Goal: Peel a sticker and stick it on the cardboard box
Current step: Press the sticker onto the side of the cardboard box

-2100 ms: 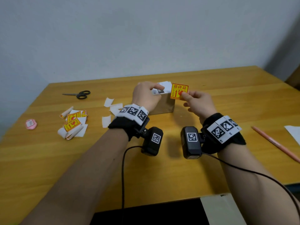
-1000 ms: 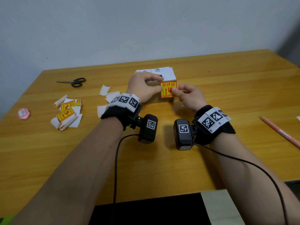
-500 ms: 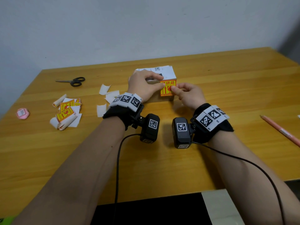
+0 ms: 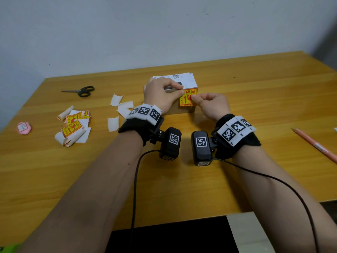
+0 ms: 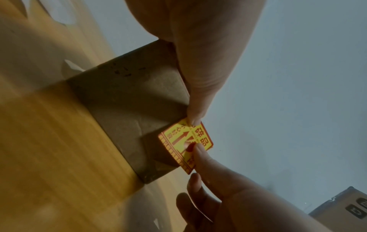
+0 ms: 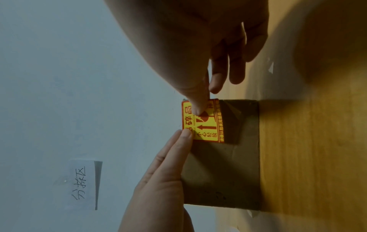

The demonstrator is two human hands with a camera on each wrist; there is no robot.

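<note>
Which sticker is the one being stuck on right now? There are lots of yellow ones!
Find the cardboard box in the middle of the wooden table, between the two hands. The sticker sits on the box's front face near its top right corner, with the left hand and right hand touching it. The other yellow stickers lie loose among white paper at the table's left.

Left hand (image 4: 160, 95) and right hand (image 4: 212, 105) press fingertips forward.

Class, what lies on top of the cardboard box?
A white printed label covers the box's top, with the left hand resting on it. What lies beneath the hand is hidden.
</note>
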